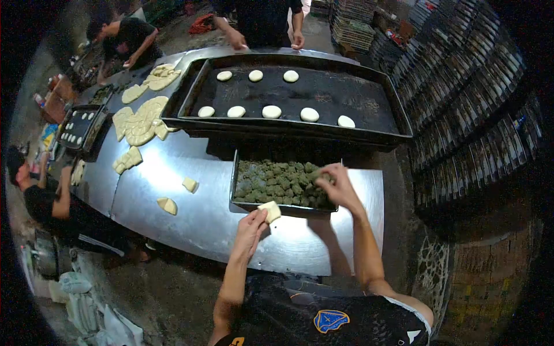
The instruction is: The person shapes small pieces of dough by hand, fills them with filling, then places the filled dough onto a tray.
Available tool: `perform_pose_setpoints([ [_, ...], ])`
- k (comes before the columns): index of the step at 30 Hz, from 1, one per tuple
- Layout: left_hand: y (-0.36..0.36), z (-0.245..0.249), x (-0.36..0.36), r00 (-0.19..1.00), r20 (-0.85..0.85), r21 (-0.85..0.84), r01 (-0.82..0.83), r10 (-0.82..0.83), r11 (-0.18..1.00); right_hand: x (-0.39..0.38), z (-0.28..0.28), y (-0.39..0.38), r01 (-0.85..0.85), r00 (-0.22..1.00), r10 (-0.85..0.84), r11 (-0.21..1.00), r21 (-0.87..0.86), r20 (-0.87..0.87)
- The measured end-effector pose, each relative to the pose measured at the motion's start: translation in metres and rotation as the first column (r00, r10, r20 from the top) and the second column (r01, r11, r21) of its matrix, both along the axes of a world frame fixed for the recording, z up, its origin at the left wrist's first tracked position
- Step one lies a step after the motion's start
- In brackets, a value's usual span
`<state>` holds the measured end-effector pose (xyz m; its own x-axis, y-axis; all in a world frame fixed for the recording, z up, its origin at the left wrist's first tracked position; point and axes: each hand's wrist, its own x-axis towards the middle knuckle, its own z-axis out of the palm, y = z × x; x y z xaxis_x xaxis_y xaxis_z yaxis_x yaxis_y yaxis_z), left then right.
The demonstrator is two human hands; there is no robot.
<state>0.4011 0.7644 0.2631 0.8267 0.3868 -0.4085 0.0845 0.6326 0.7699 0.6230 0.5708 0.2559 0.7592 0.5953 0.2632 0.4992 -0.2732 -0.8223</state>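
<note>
My left hand [251,228] pinches a flat piece of pale dough [269,212] by its edge, just in front of the filling tin. Above the right end of the rectangular metal tin [235,173], my right hand [339,185] has its fingers curled together around a ball of green filling [315,175], slightly blurred. Many rough green lumps [283,181] fill the tin. Two loose dough pieces, one small piece [189,184] and one folded piece [167,206], lie on the metal table to the left.
Behind the tin, a large black baking tray [346,86] bears two rows of round white dough pieces. Cut dough sheets [144,121] lie left on the metal table [202,230]. A person [259,23] stands across; others work at the left. Stacked trays [461,98] rise at the right.
</note>
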Motion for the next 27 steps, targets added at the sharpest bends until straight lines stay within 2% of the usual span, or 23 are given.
perform_pose_setpoints([
  [1,0.001,-0.010,0.008,0.998,0.005,-0.008,0.060,-0.060,0.998,-0.021,0.018,0.013,-0.084,0.993,0.087,0.996,-0.036,0.079],
  [2,-0.001,-0.010,0.016,0.996,-0.005,0.015,0.092,-0.092,0.996,-0.045,0.038,0.025,-0.140,0.988,0.140,0.990,0.005,-0.059],
  [3,-0.005,-0.006,0.025,0.995,-0.010,-0.019,0.096,-0.096,0.995,-0.061,0.040,0.036,-0.181,0.983,0.181,0.983,-0.009,-0.002],
  [4,-0.006,-0.002,0.031,0.995,-0.015,-0.053,0.100,-0.101,0.994,-0.071,0.026,0.044,-0.195,0.962,0.208,0.977,-0.085,0.176],
  [5,-0.004,-0.016,0.034,0.995,-0.024,-0.013,0.100,-0.100,0.995,-0.083,0.019,0.052,-0.176,0.961,0.189,0.981,-0.079,0.204],
  [8,-0.006,-0.010,0.033,0.999,-0.035,0.078,0.040,-0.038,0.996,-0.095,0.015,0.056,-0.163,0.950,0.178,0.984,-0.078,0.257],
  [10,-0.001,-0.020,0.030,0.997,-0.012,0.082,0.070,-0.070,0.994,-0.091,0.015,0.057,-0.175,0.940,0.191,0.981,-0.083,0.282],
  [12,-0.002,-0.016,0.025,0.994,-0.065,0.173,0.094,-0.084,0.980,-0.088,0.011,0.057,-0.153,0.986,0.157,0.985,-0.076,0.049],
  [13,-0.001,-0.013,0.025,0.997,-0.014,0.147,0.075,-0.074,0.986,-0.088,0.009,0.060,-0.134,0.991,0.134,0.990,-0.050,-0.010],
  [17,0.009,0.005,0.022,0.997,-0.004,0.043,0.080,-0.080,0.996,-0.089,0.023,0.061,-0.168,0.979,0.163,0.985,-0.035,-0.122],
  [19,0.013,0.015,0.020,0.997,0.039,0.007,0.062,-0.062,0.998,-0.090,0.030,0.058,-0.151,0.880,0.231,0.965,0.216,-0.415],
  [21,0.016,0.012,0.021,0.990,0.099,-0.041,0.102,-0.097,0.994,-0.091,0.027,0.056,-0.210,0.884,0.275,0.956,0.205,-0.378],
  [22,0.016,0.012,0.020,0.990,0.066,-0.019,0.127,-0.126,0.992,-0.091,0.026,0.056,-0.262,0.888,0.314,0.946,0.190,-0.337],
  [24,0.014,0.010,0.021,0.988,0.099,-0.035,0.123,-0.119,0.992,-0.093,0.029,0.057,-0.237,0.905,0.296,0.947,0.216,-0.306],
  [27,0.015,0.019,0.017,0.985,0.071,0.038,0.156,-0.159,0.987,-0.093,0.037,0.059,-0.227,0.967,0.244,0.955,0.191,-0.068],
])
